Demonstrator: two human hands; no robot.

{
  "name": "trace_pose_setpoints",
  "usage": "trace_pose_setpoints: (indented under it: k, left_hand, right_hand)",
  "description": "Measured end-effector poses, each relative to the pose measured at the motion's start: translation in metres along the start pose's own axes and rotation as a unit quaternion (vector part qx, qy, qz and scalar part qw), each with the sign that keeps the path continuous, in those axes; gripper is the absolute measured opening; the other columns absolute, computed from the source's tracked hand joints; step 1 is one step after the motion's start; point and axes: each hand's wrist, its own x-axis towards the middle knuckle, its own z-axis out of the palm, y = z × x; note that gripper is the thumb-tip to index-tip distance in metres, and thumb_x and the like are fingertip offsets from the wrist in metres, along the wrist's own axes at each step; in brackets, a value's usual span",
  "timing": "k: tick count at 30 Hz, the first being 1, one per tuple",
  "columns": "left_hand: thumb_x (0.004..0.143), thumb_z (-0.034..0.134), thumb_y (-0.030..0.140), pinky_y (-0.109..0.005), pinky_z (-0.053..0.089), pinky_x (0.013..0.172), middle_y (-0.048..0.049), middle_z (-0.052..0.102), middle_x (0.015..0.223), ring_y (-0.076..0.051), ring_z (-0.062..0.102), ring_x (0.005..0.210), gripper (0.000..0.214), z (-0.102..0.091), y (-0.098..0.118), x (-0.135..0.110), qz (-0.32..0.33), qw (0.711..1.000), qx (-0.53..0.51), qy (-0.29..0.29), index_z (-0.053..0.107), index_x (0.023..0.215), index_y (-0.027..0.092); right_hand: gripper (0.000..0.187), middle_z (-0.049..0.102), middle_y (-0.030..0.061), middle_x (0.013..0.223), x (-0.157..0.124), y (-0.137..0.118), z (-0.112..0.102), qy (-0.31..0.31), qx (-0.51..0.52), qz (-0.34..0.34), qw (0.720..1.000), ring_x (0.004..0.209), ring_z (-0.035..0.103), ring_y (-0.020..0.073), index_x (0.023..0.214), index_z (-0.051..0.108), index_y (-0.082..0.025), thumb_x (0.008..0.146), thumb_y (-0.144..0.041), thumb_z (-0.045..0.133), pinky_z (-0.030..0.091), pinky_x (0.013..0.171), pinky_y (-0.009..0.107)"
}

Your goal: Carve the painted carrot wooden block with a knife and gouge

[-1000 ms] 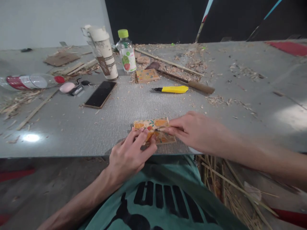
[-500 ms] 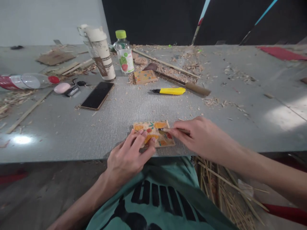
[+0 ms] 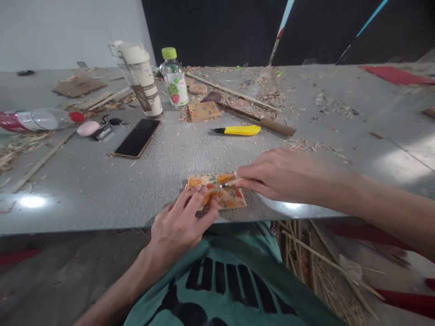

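A flat wooden board [image 3: 227, 203] painted with orange, red and green motifs lies near the table's front edge. My left hand [image 3: 183, 210] holds it down from the left, fingertips and thumb pressed on its face. In my right hand [image 3: 268, 174], thumb and fingers pinch a slim carving tool [image 3: 231, 183] with a pale handle and shiny metal tip. The tip is over the middle of the board; whether it touches I cannot tell. Beyond the board lies a yellow utility knife [image 3: 241, 130].
A phone [image 3: 137, 138], tumbler [image 3: 144, 81], green-capped bottle [image 3: 175, 79] and lying bottle [image 3: 50, 118] are at the left. Another painted board [image 3: 204, 111] and a wooden-handled tool [image 3: 277, 127] lie farther back among shavings. Bamboo strips [image 3: 319, 271] are below the table.
My right hand has shifted up and rolled so its back faces upward more. The tool tip has moved slightly left over the board. My left hand stays on the board; the view shifted slightly.
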Motion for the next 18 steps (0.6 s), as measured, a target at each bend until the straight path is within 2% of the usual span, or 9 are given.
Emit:
trace_pose_setpoints:
  k: [4, 7, 10, 12, 15, 18]
  left_hand:
    - [0.089, 0.061, 0.003, -0.035, 0.069, 0.072, -0.0126, 0.078, 0.120, -0.029, 0.076, 0.106, 0.036, 0.000, 0.000, 0.001, 0.002, 1.000, 0.002, -0.001, 0.076, 0.116, 0.021]
    - [0.090, 0.064, 0.005, -0.034, 0.069, 0.072, -0.0115, 0.079, 0.119, -0.028, 0.076, 0.104, 0.030, 0.000, 0.001, 0.002, -0.001, 1.000, 0.010, 0.001, 0.076, 0.110, 0.023]
    - [0.088, 0.067, 0.004, -0.033, 0.067, 0.066, -0.0099, 0.079, 0.118, -0.028, 0.076, 0.099, 0.030, 0.000, 0.001, 0.002, -0.006, 1.000, 0.017, 0.001, 0.076, 0.108, 0.024]
    - [0.088, 0.067, 0.004, -0.032, 0.066, 0.063, -0.0102, 0.079, 0.117, -0.027, 0.076, 0.098, 0.030, -0.001, 0.002, 0.002, -0.005, 1.000, 0.018, 0.002, 0.076, 0.109, 0.024]
    - [0.088, 0.064, 0.004, -0.029, 0.063, 0.059, -0.0100, 0.079, 0.114, -0.027, 0.075, 0.098, 0.029, -0.002, 0.002, 0.003, -0.008, 1.000, 0.022, 0.001, 0.076, 0.106, 0.024]
    - [0.087, 0.061, 0.004, -0.028, 0.062, 0.059, -0.0096, 0.079, 0.113, -0.026, 0.075, 0.099, 0.031, -0.003, 0.002, 0.003, -0.011, 1.000, 0.026, -0.004, 0.076, 0.106, 0.024]
  right_hand:
    - [0.043, 0.065, 0.0012, 0.066, 0.000, -0.011, 0.005, -0.003, 0.066, 0.057, 0.996, 0.071, 0.057, 0.0192, 0.082, 0.071, -0.023, 0.113, -0.039, 0.047, 0.028, 0.065, 0.031]
    - [0.042, 0.063, 0.0018, 0.062, -0.005, -0.022, 0.011, 0.012, 0.038, 0.090, 0.995, 0.062, 0.053, 0.0176, 0.082, 0.072, -0.022, 0.112, -0.037, 0.046, 0.025, 0.061, 0.032]
    - [0.036, 0.066, 0.0035, 0.063, -0.009, -0.025, 0.016, 0.024, -0.053, 0.070, 0.996, 0.051, 0.043, 0.0155, 0.093, 0.074, -0.019, 0.110, -0.036, 0.047, 0.015, 0.058, 0.035]
    - [0.035, 0.066, 0.0037, 0.063, -0.009, -0.024, 0.018, 0.031, -0.063, 0.044, 0.997, 0.050, 0.042, 0.0153, 0.093, 0.073, -0.019, 0.110, -0.036, 0.047, 0.014, 0.058, 0.036]
    - [0.039, 0.067, 0.0037, 0.065, -0.004, -0.025, 0.018, 0.049, 0.018, 0.059, 0.997, 0.057, 0.047, 0.0162, 0.085, 0.072, -0.021, 0.111, -0.034, 0.046, 0.022, 0.060, 0.034]
    - [0.040, 0.064, 0.0011, 0.062, 0.001, -0.031, 0.016, 0.026, 0.117, 0.124, 0.985, 0.058, 0.046, 0.0149, 0.074, 0.068, -0.022, 0.109, -0.030, 0.048, 0.027, 0.061, 0.032]
